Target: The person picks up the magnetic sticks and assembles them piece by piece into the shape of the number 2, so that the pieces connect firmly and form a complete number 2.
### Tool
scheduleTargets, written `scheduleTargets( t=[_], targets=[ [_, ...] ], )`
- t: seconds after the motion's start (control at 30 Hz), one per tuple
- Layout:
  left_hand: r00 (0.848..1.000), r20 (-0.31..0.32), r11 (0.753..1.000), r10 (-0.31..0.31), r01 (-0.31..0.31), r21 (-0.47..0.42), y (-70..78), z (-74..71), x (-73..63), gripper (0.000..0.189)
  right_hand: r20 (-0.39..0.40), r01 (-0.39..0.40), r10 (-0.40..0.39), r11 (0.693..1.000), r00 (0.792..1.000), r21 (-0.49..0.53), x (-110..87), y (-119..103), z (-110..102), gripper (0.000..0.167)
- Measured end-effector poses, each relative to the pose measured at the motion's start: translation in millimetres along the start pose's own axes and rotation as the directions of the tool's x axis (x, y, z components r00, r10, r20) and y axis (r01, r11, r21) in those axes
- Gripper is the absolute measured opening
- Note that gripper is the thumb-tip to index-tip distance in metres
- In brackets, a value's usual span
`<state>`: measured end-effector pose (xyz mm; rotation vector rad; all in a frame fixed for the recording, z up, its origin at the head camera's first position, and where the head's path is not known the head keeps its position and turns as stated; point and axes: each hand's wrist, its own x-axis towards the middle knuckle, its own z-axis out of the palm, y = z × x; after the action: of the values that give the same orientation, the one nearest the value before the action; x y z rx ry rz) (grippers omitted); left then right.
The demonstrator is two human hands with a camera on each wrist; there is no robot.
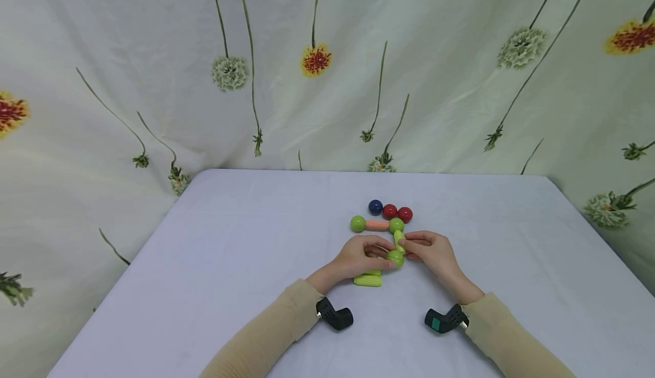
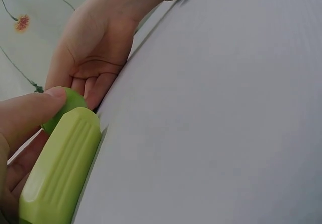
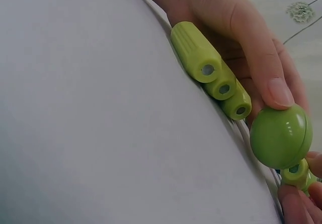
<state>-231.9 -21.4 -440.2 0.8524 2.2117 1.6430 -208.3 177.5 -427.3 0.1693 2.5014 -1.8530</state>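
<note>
With thumb and fingers, my left hand (image 1: 358,257) grips a green ball (image 1: 395,258) at the near end of a yellow-green rod (image 1: 399,241). That rod is pinched by my right hand (image 1: 434,253), and its far end reaches another green ball (image 1: 396,225). A salmon-coloured rod (image 1: 377,225) joins this far ball to a third green ball (image 1: 357,223). In the right wrist view, the gripped ball (image 3: 279,136) overlaps a rod end with a grey metal disc, held between the right fingertips (image 3: 294,204).
Three loose yellow-green rods (image 3: 196,53) lie side by side on the white table, partly under my left hand. Behind the joined pieces sit a dark blue ball (image 1: 376,207) and two red balls (image 1: 390,211). A flower-printed cloth (image 1: 435,82) hangs beyond the table.
</note>
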Motion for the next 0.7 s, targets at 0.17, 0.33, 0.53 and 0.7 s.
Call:
scheduleTargets(
  t=[0.17, 0.33, 0.53, 0.7],
  targets=[
    [1.000, -0.004, 1.000, 0.012, -0.012, 0.017, 4.1, 2.6, -0.5, 0.029, 0.001, 0.007, -0.007, 1.000, 1.000, 0.005, -0.5, -0.4, 0.4, 0.040],
    [0.999, -0.010, 0.998, 0.039, -0.038, 0.049, 18.9, 3.8, -5.8, 0.029, -0.001, 0.007, -0.007, 1.000, 1.000, 0.004, -0.7, -0.1, 0.8, 0.040],
    [0.998, 0.012, 0.995, 0.068, -0.069, 0.067, 35.2, 2.8, -11.2, 0.029, -0.009, 0.004, -0.004, 1.000, 1.000, -0.004, 0.2, 0.8, 1.7, 0.040],
    [0.996, 0.009, 0.993, 0.089, -0.089, 0.076, 37.4, 3.4, -11.2, 0.028, -0.011, 0.007, -0.007, 1.000, 1.000, -0.015, 0.4, 0.7, 2.0, 0.040]
  ],
)
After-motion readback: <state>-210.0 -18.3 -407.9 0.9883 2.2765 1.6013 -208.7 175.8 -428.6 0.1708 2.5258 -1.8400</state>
